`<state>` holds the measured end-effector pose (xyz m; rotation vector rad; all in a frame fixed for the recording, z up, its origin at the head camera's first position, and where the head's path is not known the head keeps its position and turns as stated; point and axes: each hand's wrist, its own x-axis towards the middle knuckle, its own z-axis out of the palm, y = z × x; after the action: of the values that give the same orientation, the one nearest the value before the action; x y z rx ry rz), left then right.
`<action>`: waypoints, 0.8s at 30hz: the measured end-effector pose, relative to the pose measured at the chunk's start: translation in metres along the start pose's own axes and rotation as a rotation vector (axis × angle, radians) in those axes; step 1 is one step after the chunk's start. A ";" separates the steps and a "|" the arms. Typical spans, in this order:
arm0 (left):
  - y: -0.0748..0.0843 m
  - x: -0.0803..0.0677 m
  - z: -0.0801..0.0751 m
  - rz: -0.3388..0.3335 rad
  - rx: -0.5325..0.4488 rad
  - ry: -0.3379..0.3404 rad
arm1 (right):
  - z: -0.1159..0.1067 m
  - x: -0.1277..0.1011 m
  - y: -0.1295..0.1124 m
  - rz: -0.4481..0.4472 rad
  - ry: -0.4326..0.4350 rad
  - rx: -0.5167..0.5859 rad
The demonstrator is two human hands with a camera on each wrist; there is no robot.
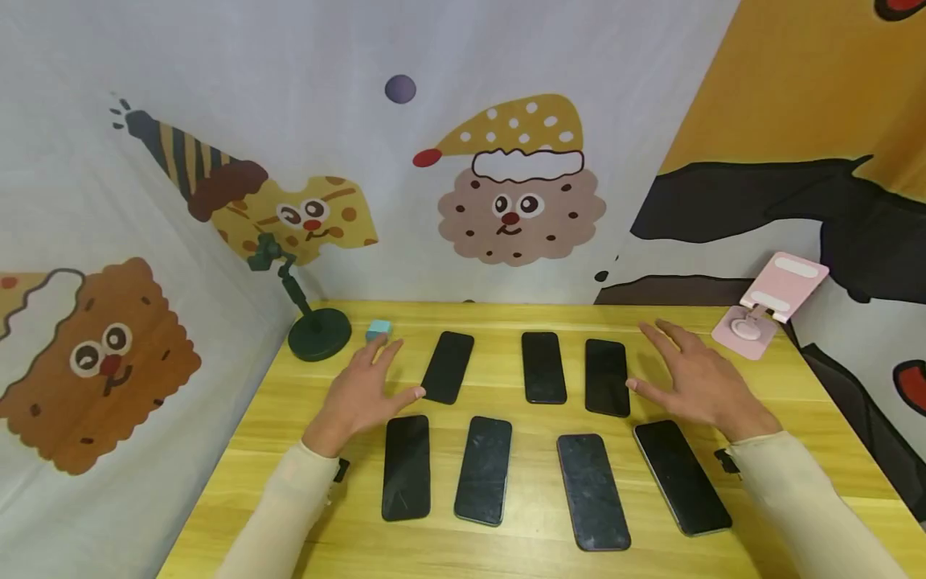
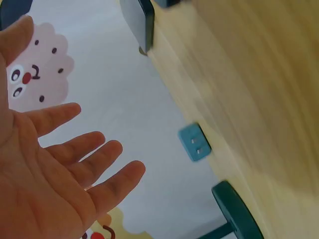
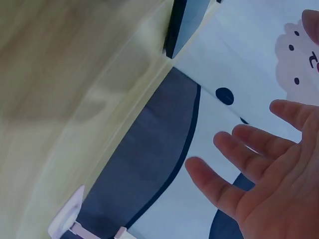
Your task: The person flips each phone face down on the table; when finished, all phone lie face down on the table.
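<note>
Left hand: left hand (image 1: 359,392) spread flat, palm down, fingers straight, gripping nothing; hovering over the wooden table (image 1: 506,547), thumb tip near or at the lower end of the far-left phone (image 1: 448,367) of the back row; contact not clear.
Left wrist view: palm (image 2: 45,184) open, fingers (image 2: 92,144) splayed, nothing between them; small teal block (image 2: 195,142) and green stand base (image 2: 234,209) beyond.
Right hand: right hand (image 1: 698,378) likewise flat and wide open, empty; thumb just beside the back-right phone (image 1: 606,376), heel of the hand above the top of the front-right phone (image 1: 682,476).
Right wrist view: fingers (image 3: 234,149) extended, holding nothing.
Phones: seven dark phones lying face up, three in the back row, four in the front, none lifted; middle ones (image 1: 544,367) (image 1: 483,470) untouched.
Stands: green gooseneck stand (image 1: 311,322) at far left, pink folding stand (image 1: 767,310) at far right, both unoccupied.
Step, as judged: poised over the rows, before any pick.
Next move, as judged: curling fingers round the edges of one phone, lifting clear of its neighbours.
</note>
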<state>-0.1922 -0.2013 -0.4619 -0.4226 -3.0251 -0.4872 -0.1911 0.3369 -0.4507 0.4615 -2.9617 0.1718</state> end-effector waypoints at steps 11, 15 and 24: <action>0.027 -0.008 0.006 0.054 -0.121 0.016 | -0.001 -0.017 -0.007 0.010 -0.007 0.122; 0.038 -0.009 0.008 0.091 -0.176 0.007 | -0.001 -0.024 -0.008 0.025 -0.032 0.189; 0.065 -0.010 0.013 0.143 -0.307 -0.022 | 0.000 -0.042 -0.002 0.028 -0.031 0.298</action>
<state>-0.1648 -0.1407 -0.4553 -0.6569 -2.9163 -0.9441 -0.1512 0.3476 -0.4572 0.4590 -2.9832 0.6204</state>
